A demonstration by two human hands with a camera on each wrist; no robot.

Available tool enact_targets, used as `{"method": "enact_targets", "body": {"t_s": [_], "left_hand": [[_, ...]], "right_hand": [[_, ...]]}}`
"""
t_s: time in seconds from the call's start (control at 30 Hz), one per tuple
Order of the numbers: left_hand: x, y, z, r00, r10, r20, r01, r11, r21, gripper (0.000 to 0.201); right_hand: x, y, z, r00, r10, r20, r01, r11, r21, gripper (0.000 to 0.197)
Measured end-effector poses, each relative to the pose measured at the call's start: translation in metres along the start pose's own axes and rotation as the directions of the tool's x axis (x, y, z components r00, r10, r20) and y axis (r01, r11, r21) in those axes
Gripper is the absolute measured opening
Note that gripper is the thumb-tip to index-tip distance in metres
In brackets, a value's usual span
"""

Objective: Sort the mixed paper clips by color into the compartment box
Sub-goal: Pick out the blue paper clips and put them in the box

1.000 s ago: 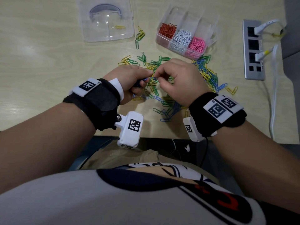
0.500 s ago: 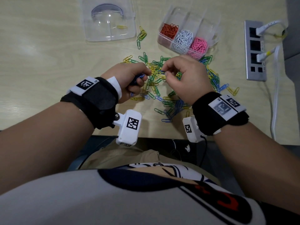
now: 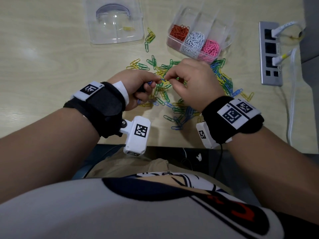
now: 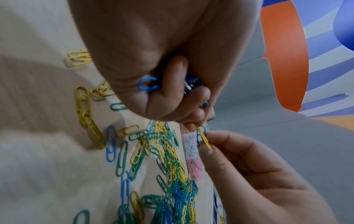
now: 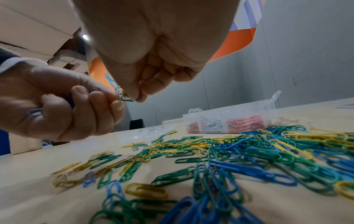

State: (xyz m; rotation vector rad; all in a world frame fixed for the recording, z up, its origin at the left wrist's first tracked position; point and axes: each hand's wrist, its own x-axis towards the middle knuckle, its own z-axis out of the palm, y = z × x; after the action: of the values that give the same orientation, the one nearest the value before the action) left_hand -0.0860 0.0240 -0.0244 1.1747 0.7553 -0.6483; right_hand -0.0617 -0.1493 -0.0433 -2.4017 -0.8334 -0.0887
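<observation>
A loose pile of blue, green and yellow paper clips lies mid-table. Behind it the clear compartment box holds red, white and pink clips in separate compartments. My left hand is curled round a bunch of blue clips and pinches one more blue clip at its fingertips. My right hand pinches a yellow clip hooked into that blue one. Both hands hover just above the pile.
A clear plastic lid with one yellow clip on it lies at the back left. A grey power strip with two plugs and a white cable lies on the right. The table's front edge runs under my wrists.
Half a second ago my right fingertips were slightly apart from the left hand, over the pile. Now both hands' fingertips meet at the hooked blue and yellow clips.
</observation>
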Motion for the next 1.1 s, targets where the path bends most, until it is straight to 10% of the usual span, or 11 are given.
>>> {"method": "enact_targets", "body": {"t_s": [0.67, 1.1], "left_hand": [[0.0021, 0.004, 0.0053, 0.998, 0.053, -0.039, -0.051, 0.997, 0.05, 0.016], [0.005, 0.0042, -0.0025, 0.998, 0.007, -0.068, -0.006, 1.0, 0.002, 0.018]], "right_hand": [[-0.0017, 0.0051, -0.0002, 0.99, -0.14, -0.008, 0.138, 0.982, -0.125, 0.014], [-0.0045, 0.004, 0.0027, 0.986, 0.149, 0.071, -0.16, 0.968, 0.191, 0.013]]}}
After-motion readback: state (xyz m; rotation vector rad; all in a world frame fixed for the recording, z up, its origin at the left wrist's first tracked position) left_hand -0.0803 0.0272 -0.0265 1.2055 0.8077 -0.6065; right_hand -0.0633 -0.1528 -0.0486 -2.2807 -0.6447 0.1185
